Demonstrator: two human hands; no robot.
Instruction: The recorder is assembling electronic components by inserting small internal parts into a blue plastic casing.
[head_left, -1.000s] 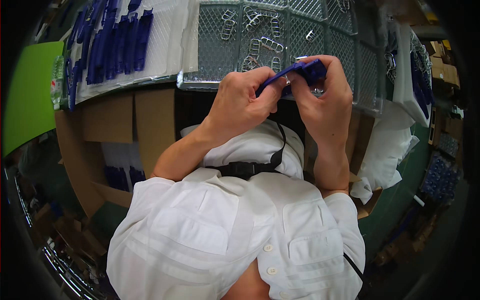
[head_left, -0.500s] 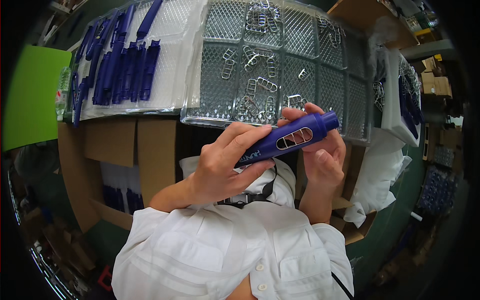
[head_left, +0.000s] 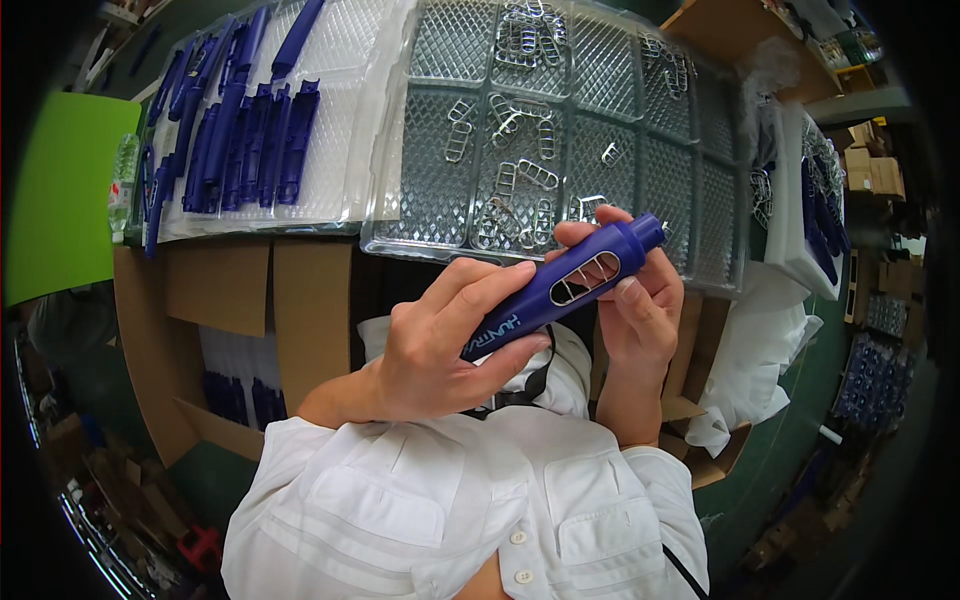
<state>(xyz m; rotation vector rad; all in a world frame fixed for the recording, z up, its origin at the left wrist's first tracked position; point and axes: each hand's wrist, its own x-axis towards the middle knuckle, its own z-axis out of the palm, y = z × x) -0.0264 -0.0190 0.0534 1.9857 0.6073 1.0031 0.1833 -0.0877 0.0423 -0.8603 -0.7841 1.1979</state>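
Note:
I hold a dark blue plastic tubular housing (head_left: 537,304) in both hands above the near edge of the tray, slanting up to the right. Pale lettering runs along its lower left part. An oval chrome frame (head_left: 586,279) with crossbars sits in the window near its narrower right end. My left hand (head_left: 430,335) wraps the lower left end, thumb below and fingers on top. My right hand (head_left: 643,312) grips the right end, thumb at the near side and fingertips behind. Loose chrome frames (head_left: 538,174) lie in the compartments of a clear plastic tray (head_left: 425,195) beyond.
At the far left, several blue housings (head_left: 262,145) lie on a white tray (head_left: 345,150). A cardboard box (head_left: 310,310) holding more blue parts stands below. On the right are a white foam box (head_left: 793,225) with blue and chrome parts, and white plastic wrap (head_left: 745,350).
The housing has tilted more steeply, its left end lower, showing more of the lettering. My right thumb has come up against the housing near its right end.

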